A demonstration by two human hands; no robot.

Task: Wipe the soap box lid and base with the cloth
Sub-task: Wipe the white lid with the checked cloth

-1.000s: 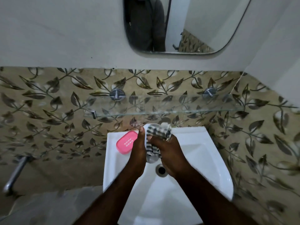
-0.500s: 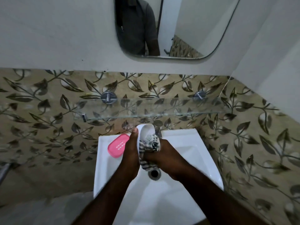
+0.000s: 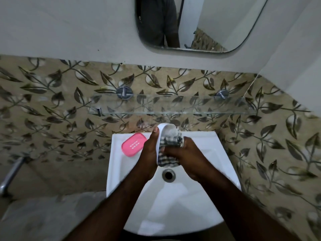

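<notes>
White piece: the white soap box part [image 3: 160, 136] stands on edge above the far side of the basin, its hollow facing right; lid or base cannot be told.
Left hand: the left hand [image 3: 149, 150] grips that white part along its left rim, thumb up at the far end.
Right hand: the right hand [image 3: 186, 157] is closed on the checked cloth [image 3: 171, 142], pressing it into the hollow.
Pink piece: the pink slotted soap box part [image 3: 133, 144] lies flat on the washbasin [image 3: 213, 153] ledge, far left corner, just left of the left hand.
Drain: the drain hole [image 3: 168, 174] sits just near of both hands.
Wall: a glass shelf [image 3: 173, 106] hangs above the basin, a mirror [image 3: 199, 25] higher up.
</notes>
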